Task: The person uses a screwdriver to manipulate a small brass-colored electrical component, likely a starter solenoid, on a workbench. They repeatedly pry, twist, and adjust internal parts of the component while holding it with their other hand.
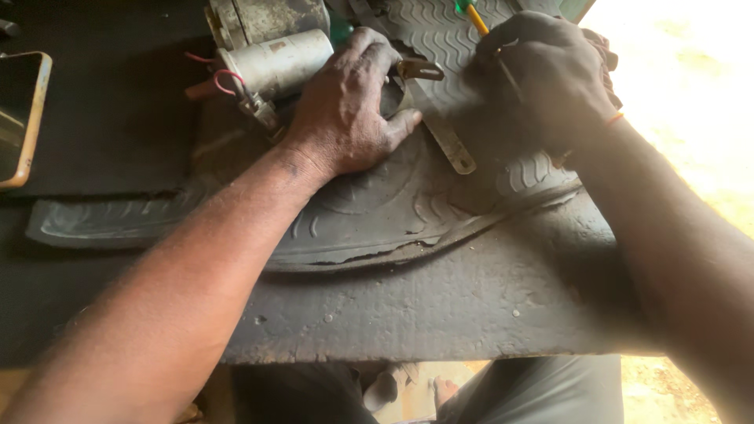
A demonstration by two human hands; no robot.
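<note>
Rubber covers most of the bench [440, 306]: one dark, worn mat [393, 212] with wavy tread lies across it, its curled edge running from 9 o'clock toward 3 o'clock.

One grey cylindrical motor part [279, 61] sits at 11 o'clock, with two thin red wires [224, 77] looping off its near end. The left hand [345, 118] lies flat over the mat just beside it, fingers spread and pressing down at the cylinder's right end; its grip is open, closed on nothing, with the thumb stretched toward 3 o'clock and touching one flat metal bracket [440, 126]. That bracket lies on the mat at 12 o'clock, between the two hands, its long strip slanting down toward 5 o'clock.

The right hand [542, 78], at 1 o'clock, is curled tight around one screwdriver [477, 17]; only its yellow shaft section and a bit of green handle show above the knuckles, and the tip is hidden under the fist. A thin orange band circles that wrist.

One phone-like slab with an orange rim [23, 118] rests at 9 o'clock, well apart from both hands. Below the bench edge, at 6 o'clock, the person's grey trousers show.
</note>
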